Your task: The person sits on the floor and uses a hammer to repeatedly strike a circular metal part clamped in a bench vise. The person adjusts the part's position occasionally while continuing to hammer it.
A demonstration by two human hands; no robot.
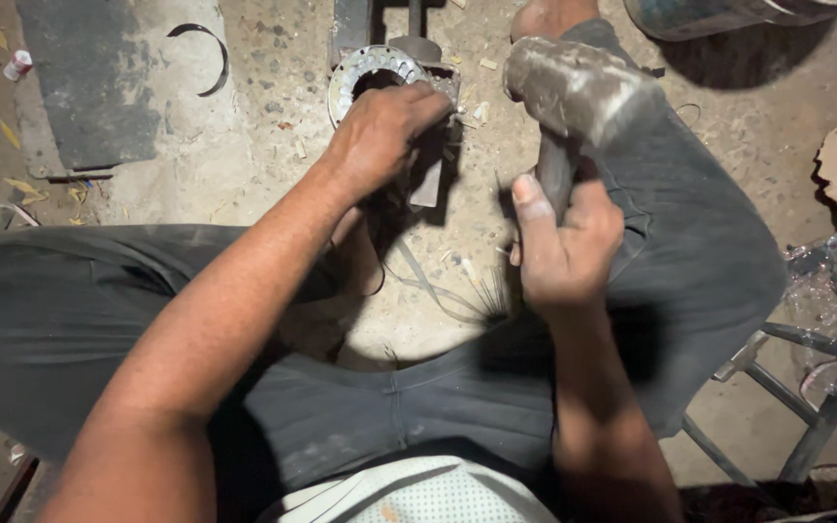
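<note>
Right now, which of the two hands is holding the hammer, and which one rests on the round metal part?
The right hand grips the hammer by its handle, head raised. The left hand rests on the round metal part on the floor.

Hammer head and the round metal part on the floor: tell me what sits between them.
Only the left hand does: it lies on the round metal part's near edge, beside the raised hammer gripped by the right hand. Otherwise nothing visible intervenes.

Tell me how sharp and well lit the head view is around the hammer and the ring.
Head view: hammer head soft, probably motion blur; right hand on its handle sharp. Left hand and metal ring evenly lit, slight glare on the ring. Deep shadow over the lap and lower corners.
</note>
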